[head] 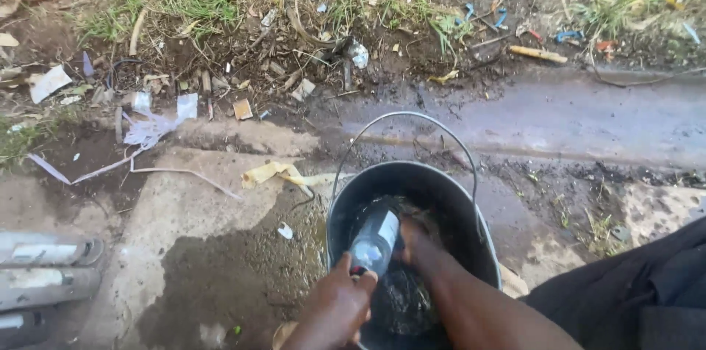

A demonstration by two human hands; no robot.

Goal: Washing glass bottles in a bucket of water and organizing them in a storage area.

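A black plastic bucket [430,181] with a thin wire handle stands on wet concrete at the bottom centre. My left hand [337,309] grips the neck end of a clear plastic bottle [375,242] with a pale label, tilted with its base down into the bucket. My right hand [413,241] reaches inside the bucket beside the bottle, down among dark wet material; its fingers are partly hidden, so I cannot see what they hold.
A wet gutter channel [559,118] runs across behind the bucket. Beyond it lie dirt, grass and scattered litter [158,126]. Grey flat objects [44,276] rest at the left edge. My dark-clothed leg [632,291] fills the bottom right.
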